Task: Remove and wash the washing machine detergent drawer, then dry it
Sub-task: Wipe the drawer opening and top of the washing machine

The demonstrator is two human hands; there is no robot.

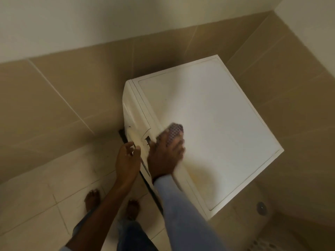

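- Detergent drawer: seated in its slot at the far end of the washing machine front panel, face apparently flush with the panel. Not yet out.
- Key relation: the drawer lies beyond both hands, along the front edge and away from the person. Its long axis probably runs back under the machine top, so the pull comes out over the floor tiles.
- Left hand: nearer to the drawer, at the front panel just short of the drawer face. Fingers half-curled, thumb towards the panel, nothing visible between them. Contact with the panel unclear through blur.
- Right hand: on the machine top by the front edge, fingers bunched over a checked cloth, which shows past the fingertips. Sleeved forearm crosses the front corner.
- Judgement: the left hand suits the pull and needs only a short slide along the panel. The right is busy with the cloth.
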